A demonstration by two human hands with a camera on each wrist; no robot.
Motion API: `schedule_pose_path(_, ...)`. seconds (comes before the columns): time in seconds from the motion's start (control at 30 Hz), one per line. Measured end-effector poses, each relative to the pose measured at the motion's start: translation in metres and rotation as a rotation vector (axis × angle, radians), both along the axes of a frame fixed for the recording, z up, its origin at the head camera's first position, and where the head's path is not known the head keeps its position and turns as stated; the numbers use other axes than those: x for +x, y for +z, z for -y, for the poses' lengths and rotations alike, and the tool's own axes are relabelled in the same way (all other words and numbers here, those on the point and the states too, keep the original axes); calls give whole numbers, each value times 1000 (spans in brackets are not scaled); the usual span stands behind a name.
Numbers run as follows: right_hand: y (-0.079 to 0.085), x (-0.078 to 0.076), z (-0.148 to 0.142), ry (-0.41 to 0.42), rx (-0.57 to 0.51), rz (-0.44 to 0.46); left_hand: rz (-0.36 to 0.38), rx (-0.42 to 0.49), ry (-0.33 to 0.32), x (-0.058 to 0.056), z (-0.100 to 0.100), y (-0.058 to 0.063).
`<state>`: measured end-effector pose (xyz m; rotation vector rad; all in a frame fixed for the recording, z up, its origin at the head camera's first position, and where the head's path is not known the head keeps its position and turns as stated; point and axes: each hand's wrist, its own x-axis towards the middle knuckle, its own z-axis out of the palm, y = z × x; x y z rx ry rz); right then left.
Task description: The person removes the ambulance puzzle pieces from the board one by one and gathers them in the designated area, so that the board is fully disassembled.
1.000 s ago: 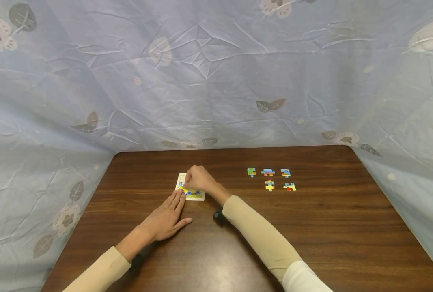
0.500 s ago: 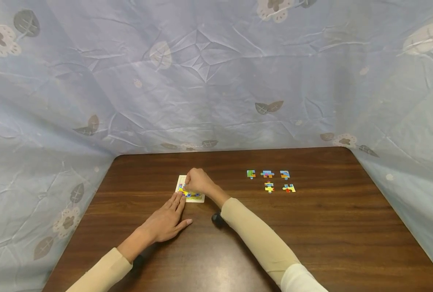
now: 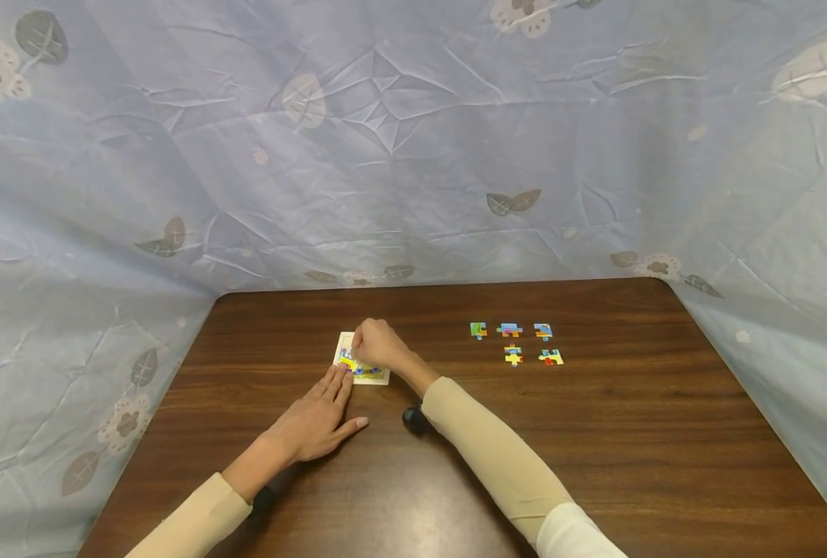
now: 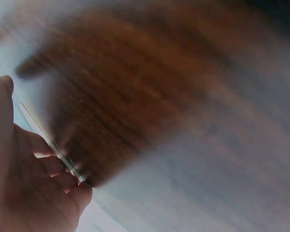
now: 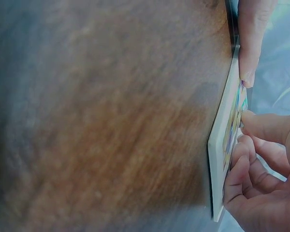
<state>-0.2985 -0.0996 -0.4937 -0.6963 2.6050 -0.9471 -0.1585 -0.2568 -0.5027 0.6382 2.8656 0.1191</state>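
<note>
On the desk (image 3: 629, 449), your straight-fingered left hand (image 3: 311, 423) and curled right hand (image 3: 380, 346) (whether it pinches anything, I can't tell) are at the puzzle board (image 3: 346, 340), apparently seating a piece, so press that flush before reaching right for the five loose pieces (image 3: 510, 331).

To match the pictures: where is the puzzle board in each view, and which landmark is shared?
Head: puzzle board, left of and below centre, partly covered.
Left wrist: probably the puzzle board's pale edge, lower left.
Right wrist: puzzle board, right side, seen nearly edge-on.
Landmark: the left hand, in all three.
</note>
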Motion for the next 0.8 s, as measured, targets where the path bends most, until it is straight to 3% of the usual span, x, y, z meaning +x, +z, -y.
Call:
schedule_pose_path(0.43, 3, 2, -1, -21, -52, 11, -8, -3, -3, -1, 0, 0)
schedule_pose_path(0.6, 4, 4, -1, -8, -52, -15, -14, -13, 3, -1, 0, 2)
schedule_pose_path(0.8, 7, 7, -1, 11, -61, 18, -25, -24, 0, -2, -2, 3)
